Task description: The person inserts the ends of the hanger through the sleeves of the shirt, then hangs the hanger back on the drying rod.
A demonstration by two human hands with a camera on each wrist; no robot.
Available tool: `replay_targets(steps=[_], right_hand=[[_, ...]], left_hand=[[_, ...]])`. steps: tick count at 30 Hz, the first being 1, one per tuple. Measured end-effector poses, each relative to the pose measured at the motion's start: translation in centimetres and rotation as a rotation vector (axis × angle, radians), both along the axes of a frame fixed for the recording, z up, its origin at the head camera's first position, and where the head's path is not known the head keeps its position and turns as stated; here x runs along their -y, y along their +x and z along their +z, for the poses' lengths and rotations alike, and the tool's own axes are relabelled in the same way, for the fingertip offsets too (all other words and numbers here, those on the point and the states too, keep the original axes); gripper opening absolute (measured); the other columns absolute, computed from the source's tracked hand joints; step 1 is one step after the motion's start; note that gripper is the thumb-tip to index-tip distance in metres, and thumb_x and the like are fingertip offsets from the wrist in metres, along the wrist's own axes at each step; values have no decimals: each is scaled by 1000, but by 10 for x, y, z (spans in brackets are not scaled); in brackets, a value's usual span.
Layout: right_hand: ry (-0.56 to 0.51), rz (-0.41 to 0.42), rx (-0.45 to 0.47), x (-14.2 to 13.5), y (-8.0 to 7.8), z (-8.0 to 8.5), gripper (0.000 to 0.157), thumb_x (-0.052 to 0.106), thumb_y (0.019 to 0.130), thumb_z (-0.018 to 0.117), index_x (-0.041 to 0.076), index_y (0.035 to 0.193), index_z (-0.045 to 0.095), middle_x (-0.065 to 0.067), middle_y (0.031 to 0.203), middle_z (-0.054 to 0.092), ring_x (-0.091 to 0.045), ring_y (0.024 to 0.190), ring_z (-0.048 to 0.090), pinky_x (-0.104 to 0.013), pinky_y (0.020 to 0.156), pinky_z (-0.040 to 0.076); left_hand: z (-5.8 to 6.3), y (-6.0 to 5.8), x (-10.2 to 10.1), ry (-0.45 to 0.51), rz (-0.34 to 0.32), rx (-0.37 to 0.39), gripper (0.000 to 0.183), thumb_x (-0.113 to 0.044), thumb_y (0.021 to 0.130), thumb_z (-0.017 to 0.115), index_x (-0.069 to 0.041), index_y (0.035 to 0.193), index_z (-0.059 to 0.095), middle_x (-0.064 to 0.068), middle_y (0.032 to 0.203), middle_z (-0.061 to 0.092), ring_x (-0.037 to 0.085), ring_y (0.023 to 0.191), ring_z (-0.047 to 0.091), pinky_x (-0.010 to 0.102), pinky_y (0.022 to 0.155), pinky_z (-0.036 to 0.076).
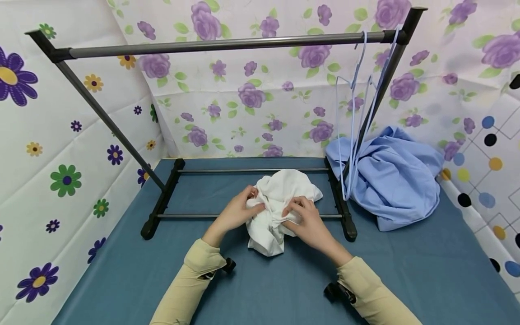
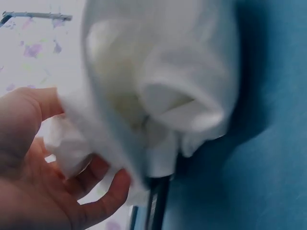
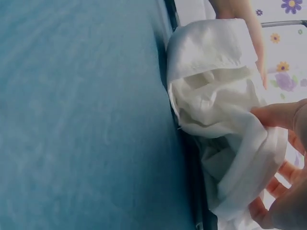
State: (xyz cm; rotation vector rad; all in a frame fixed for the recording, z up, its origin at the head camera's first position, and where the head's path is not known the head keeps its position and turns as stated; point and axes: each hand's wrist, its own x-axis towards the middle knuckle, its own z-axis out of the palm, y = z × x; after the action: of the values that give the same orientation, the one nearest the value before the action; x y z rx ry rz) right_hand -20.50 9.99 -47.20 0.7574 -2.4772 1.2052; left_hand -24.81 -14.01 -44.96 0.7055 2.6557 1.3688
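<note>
A crumpled piece of white cloth lies bunched at the middle of the table, over the rack's lower front bar. From its left side my left hand pinches the cloth; in the left wrist view its thumb and fingers curl round a fold. On the opposite side my right hand grips another fold between thumb and fingers. An open, hemmed edge of the white cloth shows in the right wrist view, with loose folds inside it.
A black metal garment rack stands around the cloth on a blue-covered table. Several pale blue hangers hang at its right end. Blue fabric lies heaped beside the right foot. Patterned sheets form the back and sides.
</note>
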Motion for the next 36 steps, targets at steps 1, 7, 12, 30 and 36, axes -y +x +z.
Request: replay_targets(steps=[1, 7, 12, 30, 36], right_hand=[[-9, 13, -4, 0, 0, -1, 21, 17, 79, 76, 27, 85, 59, 6, 104, 48, -17, 101, 41, -40, 82, 31], [-49, 40, -23, -3, 2, -3, 20, 12, 82, 73, 24, 83, 57, 9, 90, 49, -11, 82, 45, -29, 68, 39], [-111, 15, -51, -6, 1, 7, 21, 7, 82, 70, 24, 84, 58, 7, 84, 50, -10, 70, 45, -26, 59, 39], [-259, 5, -247, 0, -6, 98, 13, -4, 83, 65, 4, 86, 56, -11, 85, 52, -22, 73, 47, -28, 59, 43], [-321, -5, -293, 6, -9, 128, 9, -5, 84, 64, -1, 87, 56, -13, 83, 51, -23, 71, 46, -31, 58, 42]], left_hand=[[2, 0, 3, 1, 1, 14, 30, -38, 90, 60, -16, 99, 42, 3, 87, 44, 17, 64, 40, 32, 56, 34], [12, 2, 32, 15, 43, -14, 20, -30, 90, 62, -15, 91, 49, 3, 82, 48, 16, 61, 41, 31, 54, 35], [25, 1, 60, 44, 169, -43, 16, -25, 90, 63, -14, 93, 52, 5, 83, 52, 21, 62, 43, 32, 54, 36], [92, 8, 107, 108, 378, -244, 23, -32, 91, 61, -10, 95, 57, 6, 75, 53, 21, 55, 42, 29, 48, 34], [135, 27, 91, 282, 411, -346, 17, -14, 90, 62, 2, 93, 56, 8, 74, 53, 16, 59, 44, 24, 50, 36]])
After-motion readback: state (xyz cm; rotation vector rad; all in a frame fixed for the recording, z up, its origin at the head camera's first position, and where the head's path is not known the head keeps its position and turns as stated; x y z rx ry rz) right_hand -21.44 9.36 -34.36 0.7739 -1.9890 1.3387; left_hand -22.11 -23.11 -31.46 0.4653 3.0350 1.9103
